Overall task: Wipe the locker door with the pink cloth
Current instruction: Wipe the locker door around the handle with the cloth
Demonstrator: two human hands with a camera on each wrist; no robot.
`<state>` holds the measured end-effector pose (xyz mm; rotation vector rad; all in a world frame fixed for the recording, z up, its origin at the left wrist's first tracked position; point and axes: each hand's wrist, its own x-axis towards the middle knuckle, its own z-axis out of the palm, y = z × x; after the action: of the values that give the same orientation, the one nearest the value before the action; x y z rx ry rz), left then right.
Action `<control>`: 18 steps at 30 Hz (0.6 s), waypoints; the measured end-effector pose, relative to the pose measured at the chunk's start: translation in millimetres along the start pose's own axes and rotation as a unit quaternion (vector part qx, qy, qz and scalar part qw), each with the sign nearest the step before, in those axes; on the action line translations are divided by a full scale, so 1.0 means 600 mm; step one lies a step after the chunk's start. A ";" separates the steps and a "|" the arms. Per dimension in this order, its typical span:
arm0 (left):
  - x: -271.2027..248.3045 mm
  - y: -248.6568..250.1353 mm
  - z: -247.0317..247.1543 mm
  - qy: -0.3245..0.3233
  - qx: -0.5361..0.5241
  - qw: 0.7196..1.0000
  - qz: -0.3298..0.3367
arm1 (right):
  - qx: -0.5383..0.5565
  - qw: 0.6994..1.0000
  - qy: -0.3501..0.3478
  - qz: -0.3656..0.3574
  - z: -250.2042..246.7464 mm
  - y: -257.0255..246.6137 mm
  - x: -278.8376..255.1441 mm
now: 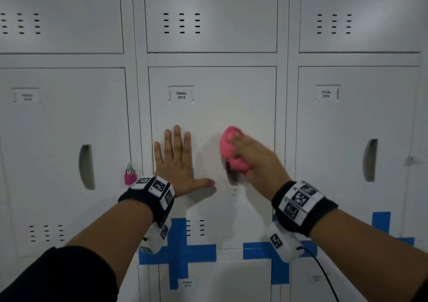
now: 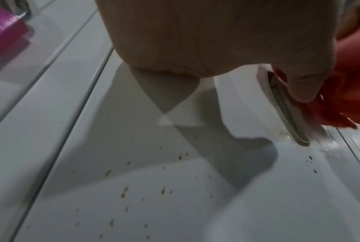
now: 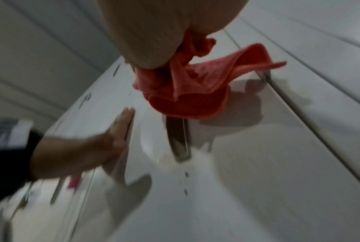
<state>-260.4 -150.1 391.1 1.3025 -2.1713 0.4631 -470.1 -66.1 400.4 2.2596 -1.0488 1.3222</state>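
Note:
The white locker door (image 1: 208, 114) labelled YAKAL 0014 fills the middle of the head view. My left hand (image 1: 176, 160) lies flat on its left part, fingers straight and spread, thumb pointing right. My right hand (image 1: 252, 156) grips the bunched pink cloth (image 1: 232, 150) and holds it against the door over the recessed handle slot (image 1: 232, 176). In the right wrist view the pink cloth (image 3: 187, 88) hangs out of the fist just above the handle slot (image 3: 178, 139). Brown and dark specks (image 2: 125, 191) dot the door below the left palm.
A pink padlock (image 1: 130, 174) hangs on the neighbouring locker to the left. Blue tape strips (image 1: 183, 250) mark the frame below the door. More shut locker doors surround it on every side. A black cable (image 1: 324, 274) trails from the right wrist.

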 end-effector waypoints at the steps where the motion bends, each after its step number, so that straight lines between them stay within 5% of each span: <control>1: 0.000 0.001 -0.001 -0.002 0.001 1.000 -0.001 | 0.039 0.998 0.047 -0.001 -0.010 -0.006 0.011; 3: -0.002 0.001 -0.003 -0.003 0.003 1.000 0.002 | -0.001 0.993 0.109 0.034 -0.031 -0.009 0.038; 8: -0.001 -0.002 0.001 0.004 0.005 1.000 0.005 | -0.122 0.987 0.000 0.108 -0.008 0.024 0.033; 18: 0.000 -0.001 0.001 0.002 0.011 1.000 0.004 | -0.178 0.973 0.019 0.146 0.050 0.001 -0.044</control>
<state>-259.8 -150.7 390.7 1.3039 -2.1744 0.4938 -460.4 -72.9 362.1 1.8599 -1.5149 1.1612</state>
